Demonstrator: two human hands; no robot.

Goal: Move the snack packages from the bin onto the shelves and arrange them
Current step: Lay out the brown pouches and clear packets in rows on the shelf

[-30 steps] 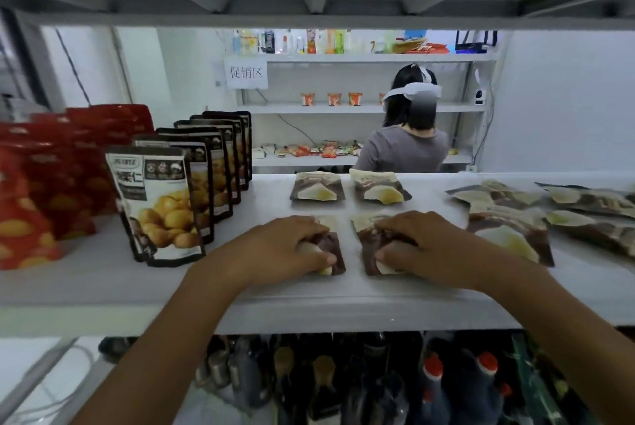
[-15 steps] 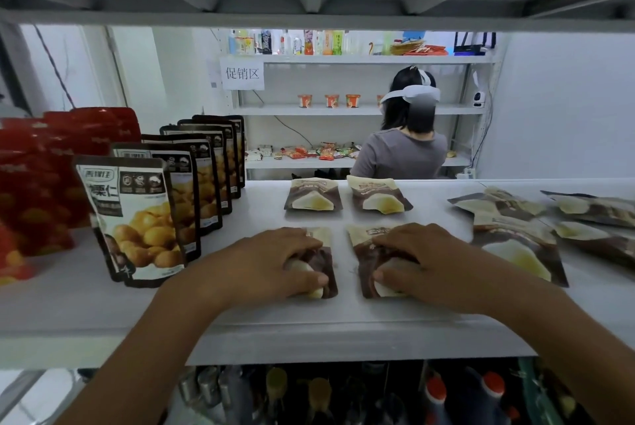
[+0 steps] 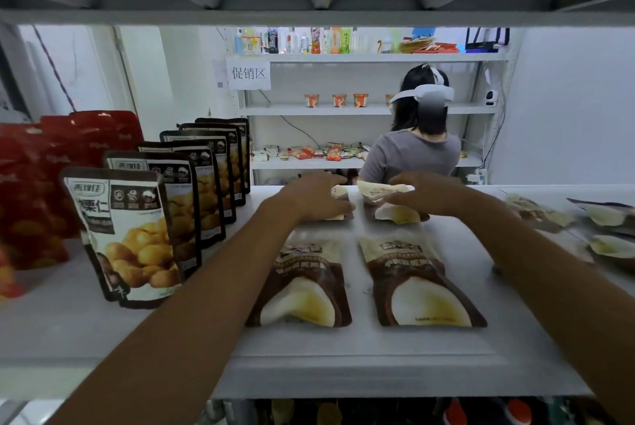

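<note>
1. While both forearms stretch forward over it, the white shelf (image 3: 378,366) carries every package in view, running from the near edge to beyond the hands.
2. Red bags (image 3: 44,184) stand massed far to the left of the left hand.
3. Between those and the left forearm, a row of chestnut pouches (image 3: 127,235) stands upright, one behind the other, its far end about level with the left hand.
4. Nearer than the hands and between the two forearms, the near-left pouch (image 3: 302,283) and the near-right pouch (image 3: 419,283) lie flat, side by side with a narrow gap.
5. Right of the right forearm, loose pouches (image 3: 604,218) lie flat in an overlapping scatter.
6. Beyond the hands, a person in a grey top (image 3: 412,153) stands turned away at a far rack (image 3: 343,110).
7. The left hand (image 3: 314,197) is palm down at the back of the shelf, fingers curled over the rear-left pouch (image 3: 341,191), thumb along its near edge; most of that pouch is hidden beneath it.
8. The right hand (image 3: 433,196) is also palm down, gripping the right side of the rear-right pouch (image 3: 391,210), fingers over its top and thumb on its face.
9. The two hands are level with each other and apart.
</note>
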